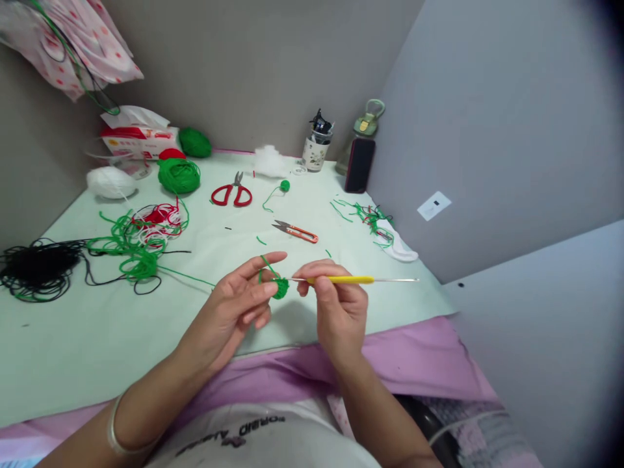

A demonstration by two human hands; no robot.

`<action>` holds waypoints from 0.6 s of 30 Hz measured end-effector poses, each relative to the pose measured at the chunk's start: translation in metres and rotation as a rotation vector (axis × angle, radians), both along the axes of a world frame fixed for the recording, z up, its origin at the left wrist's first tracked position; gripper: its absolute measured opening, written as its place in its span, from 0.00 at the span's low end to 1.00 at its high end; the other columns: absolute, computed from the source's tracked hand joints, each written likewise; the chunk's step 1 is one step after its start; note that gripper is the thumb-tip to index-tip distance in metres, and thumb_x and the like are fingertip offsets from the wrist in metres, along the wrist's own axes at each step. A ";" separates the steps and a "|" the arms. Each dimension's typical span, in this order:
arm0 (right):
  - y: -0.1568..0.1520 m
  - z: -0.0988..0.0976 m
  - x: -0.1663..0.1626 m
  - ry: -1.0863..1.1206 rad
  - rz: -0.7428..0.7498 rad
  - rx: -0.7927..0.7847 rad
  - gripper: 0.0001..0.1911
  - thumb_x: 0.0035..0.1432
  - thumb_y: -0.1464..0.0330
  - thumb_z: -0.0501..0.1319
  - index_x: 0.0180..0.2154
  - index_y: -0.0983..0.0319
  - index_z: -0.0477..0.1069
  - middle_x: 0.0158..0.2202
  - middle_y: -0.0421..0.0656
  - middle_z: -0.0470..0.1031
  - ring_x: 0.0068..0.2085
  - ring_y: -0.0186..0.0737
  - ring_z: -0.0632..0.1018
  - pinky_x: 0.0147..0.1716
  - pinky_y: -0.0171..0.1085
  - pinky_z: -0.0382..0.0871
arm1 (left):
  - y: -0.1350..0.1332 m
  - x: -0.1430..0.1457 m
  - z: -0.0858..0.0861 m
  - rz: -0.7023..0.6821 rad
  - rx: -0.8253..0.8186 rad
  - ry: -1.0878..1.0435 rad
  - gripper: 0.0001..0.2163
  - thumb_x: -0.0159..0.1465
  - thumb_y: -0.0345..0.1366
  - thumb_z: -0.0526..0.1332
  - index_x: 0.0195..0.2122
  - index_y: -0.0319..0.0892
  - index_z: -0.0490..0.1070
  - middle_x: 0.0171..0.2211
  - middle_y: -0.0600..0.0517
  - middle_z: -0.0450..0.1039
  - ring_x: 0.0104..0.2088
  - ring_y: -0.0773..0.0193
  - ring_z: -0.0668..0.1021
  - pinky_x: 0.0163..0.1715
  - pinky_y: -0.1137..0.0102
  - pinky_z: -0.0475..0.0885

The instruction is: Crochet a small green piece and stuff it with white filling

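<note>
My left hand (241, 300) pinches a small green crocheted piece (279, 288), with green yarn looped over its raised index finger. A strand of that yarn (188, 276) trails left to a loose green tangle (139, 260). My right hand (334, 302) grips a yellow-handled crochet hook (348, 280), held level, its tip at the green piece. Both hands hover above the near edge of the pale green table (97, 338).
Orange thread snips (296, 231) and red scissors (232, 193) lie beyond my hands. Green yarn balls (179, 174), white yarn (110, 182), black cord (36, 268), a tissue box (139, 140), a cup (316, 151), a dark phone (359, 165) and yarn scraps (370, 218) ring the table.
</note>
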State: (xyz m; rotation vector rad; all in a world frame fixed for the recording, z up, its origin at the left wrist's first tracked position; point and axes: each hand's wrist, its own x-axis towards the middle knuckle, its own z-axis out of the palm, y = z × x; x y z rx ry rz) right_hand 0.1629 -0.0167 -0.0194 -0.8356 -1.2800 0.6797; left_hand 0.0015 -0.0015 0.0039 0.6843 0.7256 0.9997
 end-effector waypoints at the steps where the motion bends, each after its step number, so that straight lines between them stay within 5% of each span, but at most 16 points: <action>1: 0.001 0.000 -0.001 -0.016 0.018 -0.008 0.10 0.72 0.66 0.60 0.41 0.57 0.81 0.37 0.43 0.82 0.34 0.38 0.80 0.34 0.39 0.77 | -0.001 0.002 0.000 0.002 0.031 0.026 0.16 0.59 0.32 0.75 0.49 0.46 0.84 0.31 0.58 0.69 0.18 0.80 0.59 0.19 0.81 0.66; 6: -0.003 -0.009 -0.002 -0.286 -0.087 0.122 0.12 0.71 0.72 0.60 0.49 0.54 0.80 0.42 0.44 0.84 0.41 0.40 0.83 0.39 0.41 0.80 | -0.005 0.009 -0.003 0.097 0.095 0.130 0.21 0.57 0.33 0.77 0.52 0.47 0.83 0.32 0.56 0.74 0.23 0.75 0.68 0.22 0.80 0.68; 10: -0.005 -0.014 0.000 -0.524 -0.177 0.304 0.17 0.69 0.74 0.62 0.54 0.51 0.79 0.48 0.46 0.83 0.47 0.44 0.83 0.43 0.43 0.80 | -0.002 0.007 -0.003 0.023 -0.067 0.003 0.17 0.58 0.34 0.76 0.50 0.41 0.84 0.22 0.61 0.63 0.18 0.78 0.55 0.21 0.80 0.66; 14: -0.001 -0.007 0.003 -0.113 -0.111 0.085 0.11 0.71 0.70 0.60 0.46 0.55 0.81 0.38 0.44 0.82 0.35 0.39 0.81 0.34 0.40 0.78 | 0.003 0.002 0.000 0.016 -0.119 -0.061 0.13 0.57 0.32 0.75 0.44 0.38 0.86 0.25 0.60 0.63 0.18 0.80 0.51 0.19 0.82 0.64; 18: 0.002 0.000 0.002 0.038 0.071 -0.095 0.10 0.70 0.63 0.63 0.40 0.58 0.82 0.37 0.44 0.82 0.32 0.37 0.79 0.32 0.39 0.76 | 0.001 0.002 -0.003 0.050 0.031 0.076 0.15 0.59 0.33 0.74 0.48 0.45 0.85 0.34 0.54 0.74 0.21 0.76 0.63 0.25 0.77 0.69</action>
